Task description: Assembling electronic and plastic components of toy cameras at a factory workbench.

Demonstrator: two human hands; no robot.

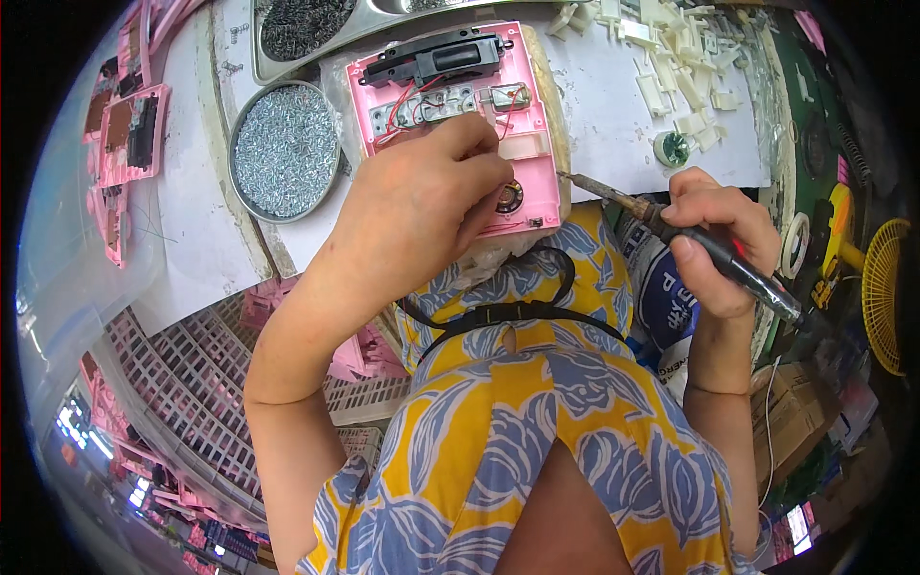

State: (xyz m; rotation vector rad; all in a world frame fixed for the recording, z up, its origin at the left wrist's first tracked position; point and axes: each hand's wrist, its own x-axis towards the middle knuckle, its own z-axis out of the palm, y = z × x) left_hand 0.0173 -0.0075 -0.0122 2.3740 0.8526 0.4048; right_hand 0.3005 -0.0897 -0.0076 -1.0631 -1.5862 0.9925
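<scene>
An open pink plastic housing (544, 196) lies on a padded surface at the table's near edge. Inside it are a long black part (436, 59), a metal plate (436, 103), thin red wires (402, 101), a small motor (510, 97) and a round black part (511, 197). My left hand (407, 196) reaches over the housing with its fingers pinched together near its middle; whatever they hold is hidden. In my right hand (721, 225) is a soldering iron (623, 198), gripped by its black handle. Its tip points left, close to the housing's right edge.
A round metal dish (286, 153) of small screws stands left of the housing, below a metal tray (356, 32) with dark small parts. White plastic pieces (682, 81) and a green-and-white spool (671, 148) lie right. Pink housings (134, 134) sit far left; a yellow fan (884, 292) stands far right.
</scene>
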